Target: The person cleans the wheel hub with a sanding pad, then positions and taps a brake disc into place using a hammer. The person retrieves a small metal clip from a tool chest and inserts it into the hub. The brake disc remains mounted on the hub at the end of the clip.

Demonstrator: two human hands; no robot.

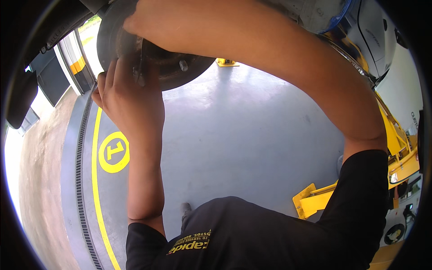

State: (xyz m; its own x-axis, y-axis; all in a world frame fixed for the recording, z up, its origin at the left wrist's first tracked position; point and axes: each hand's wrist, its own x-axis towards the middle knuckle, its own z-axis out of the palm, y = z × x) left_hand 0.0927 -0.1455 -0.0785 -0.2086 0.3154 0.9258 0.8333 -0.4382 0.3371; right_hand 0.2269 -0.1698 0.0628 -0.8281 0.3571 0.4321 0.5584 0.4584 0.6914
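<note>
Evidently the work in hand was close handwork at a dark round wheel disc (172, 80), which hung at 11 o'clock, partly behind both arms and cut off by the upper edge. The left hand (128, 85) reached up to its lower rim from 10 o'clock, fingers bent in toward the face; whether they gripped a shiny pin-like part there or merely touched it, I could not tell. The right hand (155, 19) crossed over the disc from 2 o'clock, its thumb side against the dark face and the rest out of sight, so its hold could not be told either. One pale stud (183, 65) stood bare near the disc's 5 o'clock. As I judged it, the step was fingering or fitting something at the face, and it called for steadying the disc while the left fingertips did the fine part. Below lay a smooth grey-blue floor (252, 130), with a yellow line (96, 157) and a slotted drain (80, 166) running down toward 7 o'clock, and a round yellow marking (116, 150) at 9. Yellow lift parts (315, 200) sat at 4 o'clock, and a pale car (375, 42) stood at 2.
</note>
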